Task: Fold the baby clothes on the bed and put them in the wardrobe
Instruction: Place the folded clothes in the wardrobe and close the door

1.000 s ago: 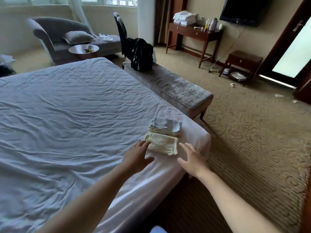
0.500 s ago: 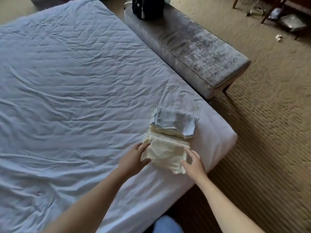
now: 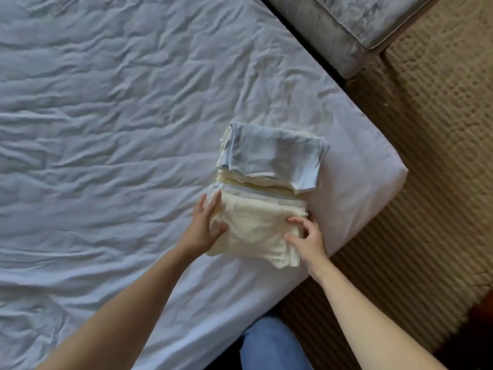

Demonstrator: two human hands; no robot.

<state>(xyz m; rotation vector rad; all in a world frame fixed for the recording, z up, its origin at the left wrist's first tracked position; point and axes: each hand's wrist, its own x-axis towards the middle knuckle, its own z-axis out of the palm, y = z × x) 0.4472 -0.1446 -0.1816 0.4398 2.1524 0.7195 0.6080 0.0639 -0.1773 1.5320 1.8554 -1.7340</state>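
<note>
View from above of the corner of a bed (image 3: pixel 106 129) covered in a creased pale sheet, with 2 bare forearms reaching in from the bottom edge. Near the bed's right-hand corner lie 2 small piles of folded baby clothes, touching each other. The nearer one, the cream pile (image 3: pixel 256 231), is a soft stack of pale yellow cloth with thin layers of white and light blue showing along its far edge. Just beyond it sits the blue-topped pile (image 3: pixel 272 158), a folded light blue garment resting on more cream and white layers. Both piles lie on the sheet, close to the mattress edge. The left hand (image 3: pixel 205 225) lies against the left side of the cream pile, fingers straight and pointing away from the person, thumb resting on the top of the cloth. The right hand (image 3: pixel 306 241) is at the pile's right side, fingers bent, with thumb and forefinger on top and the other fingers curled over the edge, so it grips the cloth there. At the top right, past the foot of the bed, is the end of a grey upholstered bench (image 3: pixel 346 28), standing on a ribbed tan carpet (image 3: pixel 440 129). At the bottom centre a knee (image 3: pixel 269 345) in blue denim shows beside the mattress
</note>
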